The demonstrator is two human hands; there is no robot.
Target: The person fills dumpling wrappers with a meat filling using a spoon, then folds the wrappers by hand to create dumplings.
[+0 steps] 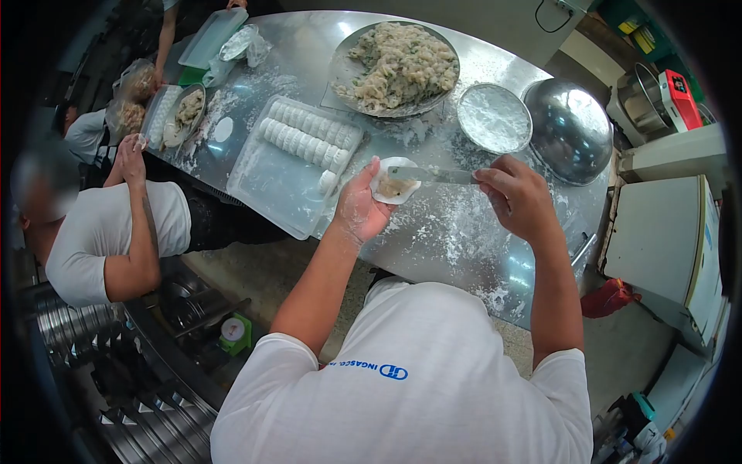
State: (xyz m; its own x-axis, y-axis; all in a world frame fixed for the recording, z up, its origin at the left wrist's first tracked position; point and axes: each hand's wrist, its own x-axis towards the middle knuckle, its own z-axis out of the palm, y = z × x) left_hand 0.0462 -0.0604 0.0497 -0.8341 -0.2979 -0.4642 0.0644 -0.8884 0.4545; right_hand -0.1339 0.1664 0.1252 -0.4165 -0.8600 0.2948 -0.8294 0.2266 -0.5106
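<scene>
In my left hand (365, 203) lies a round white wrapper (396, 182) with some filling on it, held at the fingers. My right hand (519, 195) grips the end of a flat metal spatula (440, 175), whose blade rests over the wrapper. Beyond them stands a wide metal bowl (338, 71) heaped with pale filling (402, 62). A bowl of white flour (495, 117) is to its right. Left of my left hand, a plastic tray (267, 172) holds rows of white dumplings (305, 141), with a single one (328, 182) nearer me.
An upturned metal bowl (573, 127) sits at the table's right. Flour is scattered over the steel table (440, 240). A co-worker in a white shirt (127, 232) stands at the left, near a smaller bowl of filling (188, 108). Another person's arm (167, 42) reaches in behind.
</scene>
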